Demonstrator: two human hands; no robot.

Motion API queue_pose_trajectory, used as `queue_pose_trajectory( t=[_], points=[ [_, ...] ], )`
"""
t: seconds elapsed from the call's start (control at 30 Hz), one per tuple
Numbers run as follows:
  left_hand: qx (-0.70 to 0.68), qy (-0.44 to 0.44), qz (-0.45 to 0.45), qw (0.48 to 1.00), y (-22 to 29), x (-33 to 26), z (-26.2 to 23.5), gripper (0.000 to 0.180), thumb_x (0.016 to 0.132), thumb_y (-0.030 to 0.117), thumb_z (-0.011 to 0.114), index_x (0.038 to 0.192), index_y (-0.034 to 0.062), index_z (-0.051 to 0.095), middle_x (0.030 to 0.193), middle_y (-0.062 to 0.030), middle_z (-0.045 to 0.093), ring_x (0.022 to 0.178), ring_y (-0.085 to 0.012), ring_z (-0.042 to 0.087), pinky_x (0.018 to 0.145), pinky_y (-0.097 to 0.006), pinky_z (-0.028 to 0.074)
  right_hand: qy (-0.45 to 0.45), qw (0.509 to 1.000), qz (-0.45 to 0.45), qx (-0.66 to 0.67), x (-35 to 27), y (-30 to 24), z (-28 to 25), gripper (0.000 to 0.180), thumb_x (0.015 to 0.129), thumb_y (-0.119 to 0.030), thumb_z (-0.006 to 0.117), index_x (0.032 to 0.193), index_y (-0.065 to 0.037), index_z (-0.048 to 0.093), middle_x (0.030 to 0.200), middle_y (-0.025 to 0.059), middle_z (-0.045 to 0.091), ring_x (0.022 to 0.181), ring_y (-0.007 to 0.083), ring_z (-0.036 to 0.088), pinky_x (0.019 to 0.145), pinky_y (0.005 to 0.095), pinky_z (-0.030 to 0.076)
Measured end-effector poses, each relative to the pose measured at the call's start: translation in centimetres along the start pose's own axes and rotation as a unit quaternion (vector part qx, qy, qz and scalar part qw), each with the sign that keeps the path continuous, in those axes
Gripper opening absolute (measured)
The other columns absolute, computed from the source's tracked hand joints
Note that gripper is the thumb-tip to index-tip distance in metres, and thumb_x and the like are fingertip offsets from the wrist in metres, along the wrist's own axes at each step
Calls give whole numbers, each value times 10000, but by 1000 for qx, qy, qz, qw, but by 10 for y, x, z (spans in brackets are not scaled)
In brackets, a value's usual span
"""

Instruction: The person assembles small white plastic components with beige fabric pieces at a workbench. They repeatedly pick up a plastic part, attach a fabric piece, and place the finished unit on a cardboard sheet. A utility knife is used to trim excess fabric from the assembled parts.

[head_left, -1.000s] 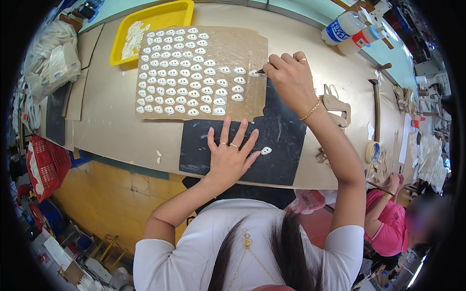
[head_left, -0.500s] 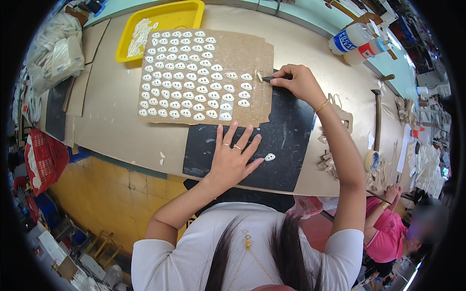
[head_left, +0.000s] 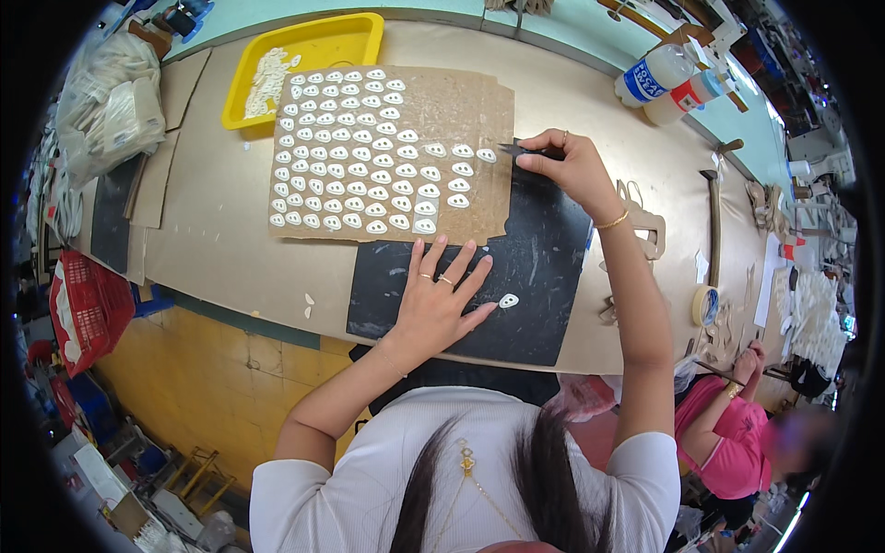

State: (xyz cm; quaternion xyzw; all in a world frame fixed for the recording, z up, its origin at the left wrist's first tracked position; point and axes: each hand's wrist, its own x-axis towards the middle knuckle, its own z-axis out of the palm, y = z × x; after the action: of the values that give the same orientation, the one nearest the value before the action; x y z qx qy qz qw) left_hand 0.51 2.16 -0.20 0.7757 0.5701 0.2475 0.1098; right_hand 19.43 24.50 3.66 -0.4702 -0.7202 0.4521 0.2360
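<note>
My left hand (head_left: 433, 309) lies flat with its fingers spread on the black mat (head_left: 544, 267), its fingertips by the near edge of a brown cardboard sheet (head_left: 452, 111). Rows of small white two-hole pieces (head_left: 336, 152) cover much of that sheet. Pinched in my right hand (head_left: 573, 170) are dark pointed tweezers (head_left: 518, 148), their tips slightly apart at the sheet's right edge. Just left of the tips, a white piece (head_left: 486, 155) rests on the cardboard. Another loose piece (head_left: 508, 300) sits on the mat beside my left thumb.
Behind the sheet stands a yellow tray (head_left: 376, 35) holding more white pieces. Two bottles (head_left: 656, 76) are at the far right, with a hammer (head_left: 714, 226) and a tape roll (head_left: 705, 306) nearer. A co-worker in pink (head_left: 724, 424) sits at the right.
The white piece that stood tilted at the tweezers' tips now lies flat on the cardboard. My right hand has drawn slightly back from it; the left stays in place.
</note>
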Motion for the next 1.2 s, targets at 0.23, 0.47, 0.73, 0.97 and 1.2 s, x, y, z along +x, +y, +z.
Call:
queue_pose_trajectory(
  t=[0.23, 0.47, 0.73, 0.97, 1.2],
  points=[
    [-3, 1, -4, 1000, 0, 0, 1, 644, 818, 405, 809, 1389, 181, 612, 1495, -89, 498, 1407, -408, 375, 1170, -625, 265, 111, 929, -172, -308, -23, -17, 21, 155, 808, -176, 780, 930, -79, 774, 847, 46, 666, 774, 217, 652, 771, 368, 450],
    [-4, 5, -5, 1000, -1, 1, -3, 633, 816, 394, 805, 1379, 177, 615, 1469, -92, 509, 1369, -407, 399, 1161, -618, 278, 109, 838, -282, -454, -10, -23, 31, 78, 789, -154, 736, 856, -117, 721, 818, 25, 603, 790, 196, 621, 785, 371, 431],
    [-33, 2, 10, 999, -4, 1, -1, 595, 851, 395, 771, 1375, 171, 600, 1448, -122, 504, 1364, -421, 397, 1157, -635, 285, 46, 937, -151, -313, 6, -17, 26, 153, 785, -171, 800, 883, -65, 750, 838, 63, 658, 813, 224, 649, 777, 369, 474],
    [-26, 3, 6, 1000, -4, 2, -1, 545, 829, 390, 803, 1299, 158, 653, 1456, -95, 499, 1387, -401, 377, 1169, -630, 274, -2, 998, -6, -65, 10, 12, 20, 243, 806, -195, 839, 964, -22, 777, 937, 84, 717, 888, 211, 687, 817, 321, 524],
    [-28, 5, 9, 1000, -3, 4, -3, 567, 839, 380, 783, 1340, 170, 622, 1437, -112, 506, 1358, -420, 400, 1159, -649, 282, -32, 999, -40, -8, 5, 17, 14, 203, 819, -124, 833, 989, -30, 776, 901, 3, 672, 883, 117, 614, 858, 254, 480]
  ],
)
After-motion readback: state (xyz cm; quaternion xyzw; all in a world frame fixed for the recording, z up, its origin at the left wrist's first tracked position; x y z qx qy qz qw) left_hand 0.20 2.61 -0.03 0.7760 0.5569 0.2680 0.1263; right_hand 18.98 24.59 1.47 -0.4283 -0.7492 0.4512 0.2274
